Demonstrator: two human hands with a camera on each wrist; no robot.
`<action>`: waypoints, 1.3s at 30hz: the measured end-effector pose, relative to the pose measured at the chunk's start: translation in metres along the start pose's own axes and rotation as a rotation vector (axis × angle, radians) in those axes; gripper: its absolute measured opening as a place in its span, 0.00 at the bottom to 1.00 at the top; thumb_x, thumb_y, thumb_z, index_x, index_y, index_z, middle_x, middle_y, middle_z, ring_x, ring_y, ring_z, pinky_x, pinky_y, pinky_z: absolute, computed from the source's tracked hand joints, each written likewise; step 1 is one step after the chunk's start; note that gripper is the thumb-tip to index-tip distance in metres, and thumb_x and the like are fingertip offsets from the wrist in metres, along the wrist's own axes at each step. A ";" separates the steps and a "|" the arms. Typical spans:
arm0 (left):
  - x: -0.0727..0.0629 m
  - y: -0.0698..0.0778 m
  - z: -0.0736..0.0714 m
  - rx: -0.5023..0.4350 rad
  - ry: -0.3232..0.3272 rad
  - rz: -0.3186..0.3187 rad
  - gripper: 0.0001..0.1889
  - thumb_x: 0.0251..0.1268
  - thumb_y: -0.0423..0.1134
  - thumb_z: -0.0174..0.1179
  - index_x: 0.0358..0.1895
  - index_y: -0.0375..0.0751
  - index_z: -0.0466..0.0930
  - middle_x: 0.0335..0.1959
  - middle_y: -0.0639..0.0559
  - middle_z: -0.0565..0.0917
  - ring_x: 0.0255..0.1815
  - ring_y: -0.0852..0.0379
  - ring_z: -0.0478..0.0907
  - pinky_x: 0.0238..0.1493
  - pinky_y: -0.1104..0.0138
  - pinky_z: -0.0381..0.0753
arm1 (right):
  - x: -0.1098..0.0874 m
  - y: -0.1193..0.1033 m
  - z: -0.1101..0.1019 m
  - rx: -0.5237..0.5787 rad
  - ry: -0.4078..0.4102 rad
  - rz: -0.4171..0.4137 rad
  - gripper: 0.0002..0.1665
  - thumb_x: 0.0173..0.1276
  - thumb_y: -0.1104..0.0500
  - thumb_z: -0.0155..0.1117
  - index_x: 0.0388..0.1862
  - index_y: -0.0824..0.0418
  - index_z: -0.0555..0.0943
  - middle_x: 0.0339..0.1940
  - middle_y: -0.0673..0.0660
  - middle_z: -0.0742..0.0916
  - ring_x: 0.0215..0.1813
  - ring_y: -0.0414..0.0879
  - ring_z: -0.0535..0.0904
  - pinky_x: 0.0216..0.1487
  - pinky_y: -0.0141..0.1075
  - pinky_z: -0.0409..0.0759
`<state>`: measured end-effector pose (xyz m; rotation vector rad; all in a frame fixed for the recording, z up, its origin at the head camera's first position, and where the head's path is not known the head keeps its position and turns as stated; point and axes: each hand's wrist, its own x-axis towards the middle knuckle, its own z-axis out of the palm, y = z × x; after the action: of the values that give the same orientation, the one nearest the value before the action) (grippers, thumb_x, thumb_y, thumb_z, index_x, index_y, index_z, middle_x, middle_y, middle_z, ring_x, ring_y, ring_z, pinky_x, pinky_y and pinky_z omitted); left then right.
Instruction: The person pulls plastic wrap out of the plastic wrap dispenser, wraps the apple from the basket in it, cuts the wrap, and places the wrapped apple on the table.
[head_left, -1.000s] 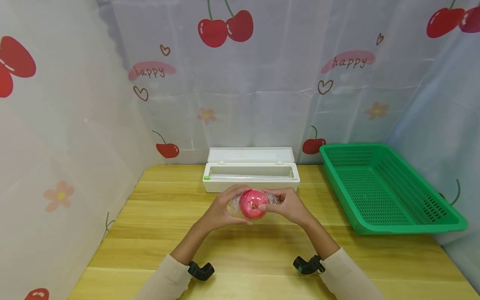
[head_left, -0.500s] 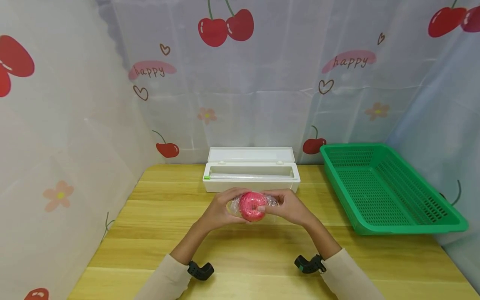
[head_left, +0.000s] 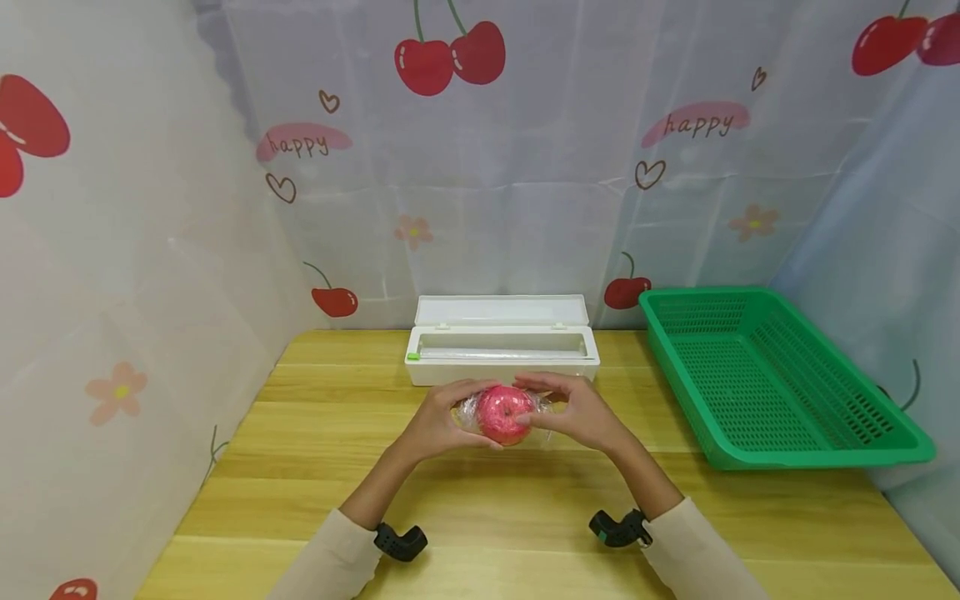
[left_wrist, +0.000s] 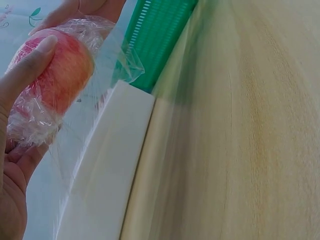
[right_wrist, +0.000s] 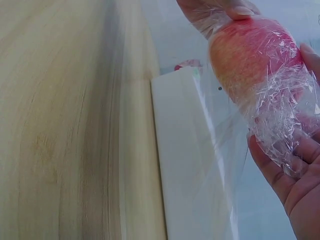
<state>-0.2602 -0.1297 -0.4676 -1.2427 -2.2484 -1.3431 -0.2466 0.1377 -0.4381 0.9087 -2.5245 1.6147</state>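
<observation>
A red apple (head_left: 505, 416) in crinkled cling film (right_wrist: 281, 112) is held up between both hands, above the table and in front of the white box. My left hand (head_left: 437, 425) grips it from the left, thumb low and fingers along the top. From the other side my right hand (head_left: 583, 411) holds it, with the thumb on the apple's face near its stem hollow and the fingers at the upper edge. Film bunches at both sides of the apple. In the left wrist view, a loose sheet of film (left_wrist: 125, 65) hangs off it.
Behind the hands stands a white cling film box (head_left: 502, 372), lid up, with a roll (head_left: 498, 354) inside. To the right is a green plastic basket (head_left: 750, 375). A patterned curtain (head_left: 525, 242) backs the wooden table (head_left: 330, 433).
The apple has shifted slightly down and left in the hands. My right fingers have moved a little further left over its top, and the film at the right looks less bunched.
</observation>
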 end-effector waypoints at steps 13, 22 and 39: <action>-0.002 -0.002 0.001 -0.057 0.011 -0.101 0.42 0.38 0.39 0.86 0.65 0.43 0.80 0.59 0.49 0.84 0.59 0.50 0.82 0.56 0.61 0.83 | 0.000 0.005 0.001 0.009 -0.005 -0.007 0.32 0.58 0.57 0.81 0.63 0.57 0.83 0.59 0.52 0.86 0.57 0.48 0.82 0.54 0.43 0.84; -0.002 0.000 0.000 -0.113 0.025 -0.184 0.41 0.39 0.37 0.85 0.64 0.42 0.80 0.59 0.48 0.84 0.58 0.48 0.82 0.55 0.61 0.84 | 0.000 0.003 0.000 0.017 -0.020 0.007 0.35 0.55 0.56 0.83 0.63 0.55 0.83 0.59 0.52 0.86 0.56 0.48 0.82 0.53 0.39 0.84; -0.003 -0.001 0.001 -0.139 0.020 -0.250 0.36 0.46 0.53 0.82 0.63 0.52 0.83 0.56 0.58 0.86 0.55 0.56 0.83 0.53 0.62 0.85 | -0.002 0.001 0.002 0.044 -0.055 -0.014 0.41 0.52 0.53 0.85 0.66 0.53 0.80 0.61 0.53 0.85 0.59 0.51 0.81 0.55 0.37 0.84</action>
<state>-0.2587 -0.1302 -0.4704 -1.0084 -2.3950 -1.6162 -0.2448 0.1372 -0.4402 0.9862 -2.5206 1.6710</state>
